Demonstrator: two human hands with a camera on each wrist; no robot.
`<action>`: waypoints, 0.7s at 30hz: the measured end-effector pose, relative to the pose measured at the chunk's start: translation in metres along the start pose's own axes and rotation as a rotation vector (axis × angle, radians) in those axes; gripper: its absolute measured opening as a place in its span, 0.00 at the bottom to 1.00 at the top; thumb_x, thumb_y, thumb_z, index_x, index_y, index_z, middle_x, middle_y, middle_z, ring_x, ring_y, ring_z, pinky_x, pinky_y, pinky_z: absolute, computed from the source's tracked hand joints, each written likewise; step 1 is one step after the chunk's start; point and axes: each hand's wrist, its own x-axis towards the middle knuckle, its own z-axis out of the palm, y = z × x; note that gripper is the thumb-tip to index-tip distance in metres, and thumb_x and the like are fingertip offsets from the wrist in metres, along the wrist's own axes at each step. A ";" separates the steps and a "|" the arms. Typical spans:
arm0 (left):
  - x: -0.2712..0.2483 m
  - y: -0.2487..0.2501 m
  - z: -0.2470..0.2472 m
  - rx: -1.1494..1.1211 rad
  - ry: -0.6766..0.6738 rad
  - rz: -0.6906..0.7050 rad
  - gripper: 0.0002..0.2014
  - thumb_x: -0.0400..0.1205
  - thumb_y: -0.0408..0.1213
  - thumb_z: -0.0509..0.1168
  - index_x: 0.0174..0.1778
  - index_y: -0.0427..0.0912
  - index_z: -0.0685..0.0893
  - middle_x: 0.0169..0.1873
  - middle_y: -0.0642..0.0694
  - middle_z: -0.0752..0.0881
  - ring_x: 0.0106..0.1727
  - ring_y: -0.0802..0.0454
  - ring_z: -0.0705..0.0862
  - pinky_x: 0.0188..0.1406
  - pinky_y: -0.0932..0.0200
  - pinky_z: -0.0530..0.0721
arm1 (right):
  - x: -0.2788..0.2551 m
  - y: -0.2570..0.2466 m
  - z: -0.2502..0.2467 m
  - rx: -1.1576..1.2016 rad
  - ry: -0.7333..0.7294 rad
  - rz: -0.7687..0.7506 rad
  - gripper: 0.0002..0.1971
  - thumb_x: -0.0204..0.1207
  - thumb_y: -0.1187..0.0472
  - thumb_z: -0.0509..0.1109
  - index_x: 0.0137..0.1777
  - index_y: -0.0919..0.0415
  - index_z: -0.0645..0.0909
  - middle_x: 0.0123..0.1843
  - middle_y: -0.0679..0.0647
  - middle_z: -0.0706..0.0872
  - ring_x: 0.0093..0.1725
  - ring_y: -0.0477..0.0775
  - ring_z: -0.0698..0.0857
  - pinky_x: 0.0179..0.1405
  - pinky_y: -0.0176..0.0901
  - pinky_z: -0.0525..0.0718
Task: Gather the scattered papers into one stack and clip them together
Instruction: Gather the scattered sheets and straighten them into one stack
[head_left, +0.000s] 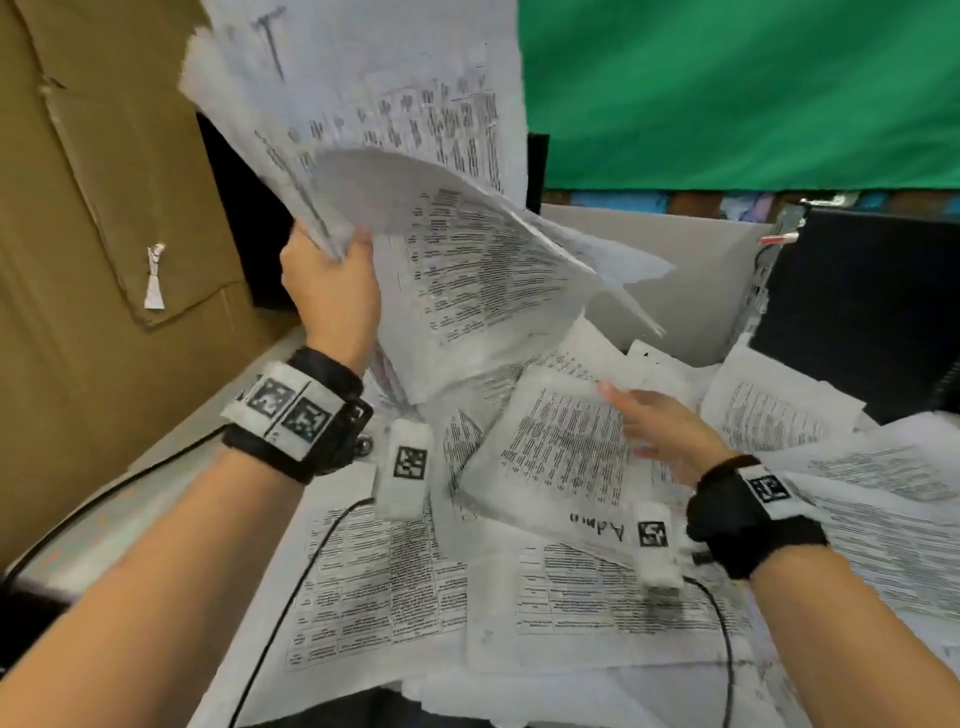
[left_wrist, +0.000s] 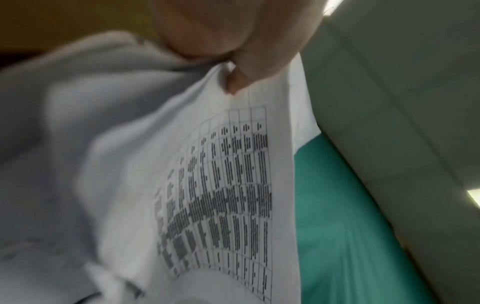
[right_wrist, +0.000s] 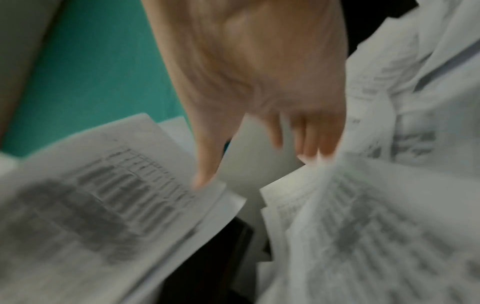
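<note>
The left hand gripped a raised bundle of papers by its lower edge, fingers curled round the sheets. The right hand reached with straight, spread fingers over the loose papers scattered across the tabletop, holding nothing.

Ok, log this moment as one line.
phase: gathering | left hand: grips raised bundle of papers | right hand: open, reaching over loose printed sheets on desk | clip: not seen
</note>
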 end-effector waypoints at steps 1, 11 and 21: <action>-0.007 -0.014 0.003 -0.072 0.026 -0.139 0.17 0.73 0.35 0.66 0.58 0.42 0.83 0.55 0.42 0.88 0.57 0.47 0.86 0.60 0.45 0.85 | -0.015 -0.011 0.008 0.090 -0.184 0.046 0.50 0.49 0.25 0.77 0.67 0.57 0.76 0.70 0.61 0.79 0.65 0.61 0.84 0.70 0.60 0.79; -0.080 -0.087 0.026 -0.322 -0.240 -0.845 0.13 0.86 0.33 0.59 0.65 0.45 0.79 0.46 0.54 0.90 0.45 0.57 0.89 0.34 0.64 0.86 | -0.019 -0.005 0.004 0.639 0.134 0.025 0.14 0.85 0.58 0.65 0.61 0.69 0.80 0.55 0.62 0.88 0.55 0.65 0.87 0.65 0.64 0.83; -0.064 -0.081 0.045 -0.246 -0.600 -0.884 0.12 0.82 0.35 0.67 0.62 0.40 0.83 0.49 0.45 0.91 0.48 0.50 0.91 0.41 0.56 0.89 | -0.037 -0.023 -0.080 0.373 0.146 -0.208 0.18 0.85 0.57 0.65 0.70 0.64 0.80 0.62 0.58 0.90 0.58 0.54 0.90 0.57 0.49 0.88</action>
